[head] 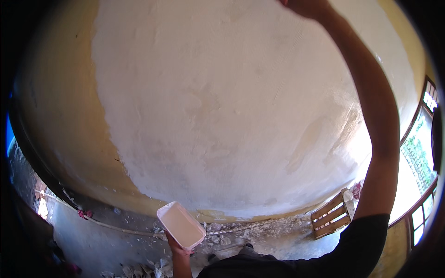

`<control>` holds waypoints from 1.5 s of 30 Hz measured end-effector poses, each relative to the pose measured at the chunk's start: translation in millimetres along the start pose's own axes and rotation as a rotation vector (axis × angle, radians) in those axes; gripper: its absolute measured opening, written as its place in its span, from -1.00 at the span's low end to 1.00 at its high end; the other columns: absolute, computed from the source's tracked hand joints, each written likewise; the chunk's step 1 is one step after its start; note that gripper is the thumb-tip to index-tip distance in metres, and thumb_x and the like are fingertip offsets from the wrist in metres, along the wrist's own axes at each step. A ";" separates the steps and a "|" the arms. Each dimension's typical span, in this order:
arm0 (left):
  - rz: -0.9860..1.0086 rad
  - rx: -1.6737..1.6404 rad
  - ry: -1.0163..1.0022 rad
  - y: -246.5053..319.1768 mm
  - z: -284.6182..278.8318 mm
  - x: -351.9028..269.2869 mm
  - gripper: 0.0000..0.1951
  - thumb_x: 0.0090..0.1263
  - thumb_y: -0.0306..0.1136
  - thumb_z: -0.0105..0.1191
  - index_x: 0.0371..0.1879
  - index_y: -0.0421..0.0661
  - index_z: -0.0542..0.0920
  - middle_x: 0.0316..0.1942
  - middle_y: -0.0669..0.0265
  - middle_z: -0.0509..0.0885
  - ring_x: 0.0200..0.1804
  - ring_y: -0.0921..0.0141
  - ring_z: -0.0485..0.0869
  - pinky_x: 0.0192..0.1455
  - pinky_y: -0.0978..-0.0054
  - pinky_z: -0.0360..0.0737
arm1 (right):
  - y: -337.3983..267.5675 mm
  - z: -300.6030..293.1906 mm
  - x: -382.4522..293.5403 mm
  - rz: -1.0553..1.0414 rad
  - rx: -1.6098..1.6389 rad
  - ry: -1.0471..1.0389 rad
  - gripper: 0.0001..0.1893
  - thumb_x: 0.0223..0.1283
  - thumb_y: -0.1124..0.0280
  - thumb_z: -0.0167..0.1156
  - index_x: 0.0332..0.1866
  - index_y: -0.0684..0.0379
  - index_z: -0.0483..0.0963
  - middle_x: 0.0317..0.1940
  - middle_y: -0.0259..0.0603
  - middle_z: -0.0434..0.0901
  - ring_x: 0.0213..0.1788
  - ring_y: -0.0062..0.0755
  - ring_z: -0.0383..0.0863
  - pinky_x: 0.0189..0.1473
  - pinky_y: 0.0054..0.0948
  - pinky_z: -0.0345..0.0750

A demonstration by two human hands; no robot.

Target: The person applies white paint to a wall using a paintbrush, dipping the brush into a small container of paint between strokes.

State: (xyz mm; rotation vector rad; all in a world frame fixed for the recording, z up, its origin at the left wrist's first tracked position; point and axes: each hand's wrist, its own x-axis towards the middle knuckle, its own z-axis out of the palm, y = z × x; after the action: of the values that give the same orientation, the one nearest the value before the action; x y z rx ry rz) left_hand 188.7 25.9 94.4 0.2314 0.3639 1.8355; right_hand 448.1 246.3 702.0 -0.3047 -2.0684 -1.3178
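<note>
My left hand (177,247) grips a pale rectangular plastic tub (189,217) low in the view, in front of the wall's foot. Inside the tub lies a smooth cream-coloured paint-like material (182,229). My right arm reaches high along the wall. At the top edge my right hand (306,7) is partly cut off, and a small red bit shows by its fingers; what it belongs to is hidden. The wall (226,104) before me bears a broad whitish coat with damp-looking patches, bordered by yellow paint (69,114) on the left and upper right.
Along the wall's foot, the floor (94,239) carries pale splatter and debris. A long thin pole (107,226) lies there, with a pink cloth (85,214) by it. A slatted wooden piece (332,217) stands at right, near windows (419,156). Crumpled scraps (139,270) lie at lower left.
</note>
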 end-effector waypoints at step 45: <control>-0.143 0.078 0.009 9.0 -22.8 3.0 -0.37 0.53 0.19 -0.19 0.43 0.07 0.31 0.27 0.31 0.55 0.23 0.17 0.59 0.23 0.02 0.58 | -108.9 45.1 -186.5 0.297 0.792 -0.680 -0.81 0.26 0.38 0.30 -0.05 0.12 0.62 -0.06 -0.17 0.66 0.07 -0.18 0.63 0.15 -0.21 0.56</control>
State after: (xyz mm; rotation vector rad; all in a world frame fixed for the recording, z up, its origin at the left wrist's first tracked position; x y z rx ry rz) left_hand 172.1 23.4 76.3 0.2447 0.4478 1.6836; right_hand 515.0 262.4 492.3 -0.7237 -2.7620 -0.1423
